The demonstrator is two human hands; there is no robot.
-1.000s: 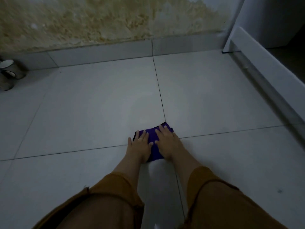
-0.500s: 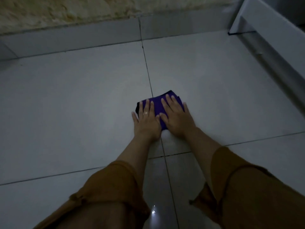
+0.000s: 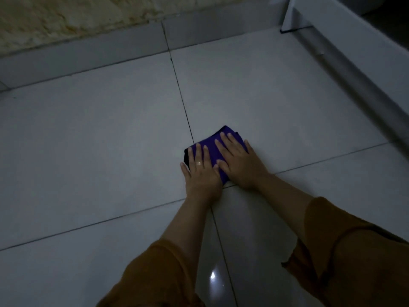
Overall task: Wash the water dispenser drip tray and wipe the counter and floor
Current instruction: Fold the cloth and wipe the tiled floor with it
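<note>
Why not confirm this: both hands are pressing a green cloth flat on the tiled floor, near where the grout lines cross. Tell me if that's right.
Not quite: the cloth is purple, not green, as the head view shows. The rest holds: the left hand and the right hand both press it flat on the tiled floor, near where the grout lines cross.

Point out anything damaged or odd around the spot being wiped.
The wall above the grey skirting is blotchy yellow-brown and rough, like damp or peeling damage. The floor around the purple cloth looks normal.
</note>
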